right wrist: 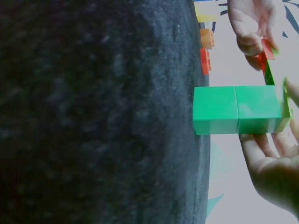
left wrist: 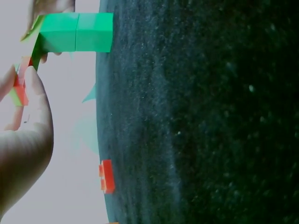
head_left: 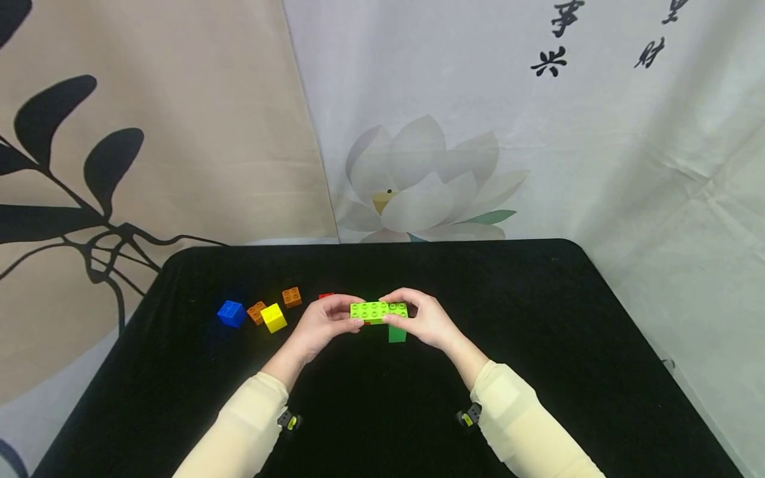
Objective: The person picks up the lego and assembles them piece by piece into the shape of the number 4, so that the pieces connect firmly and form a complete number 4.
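A long row of lime green building bricks lies level between the two hands. My left hand pinches its left end, where a red brick shows underneath, between thumb and fingers. With thumb and fingertips, my right hand grips the right end. Below that end hangs a column of two dark green bricks, joined to the lime piece; its lower end comes right down by the black tabletop in both wrist views. From above, only a part of this column shows under the right hand.
Left of the hands on the black table lie a blue block, an orange brick, a yellow block and another orange brick. A red brick sits behind the left hand. Printed cloth hangs beyond the table.
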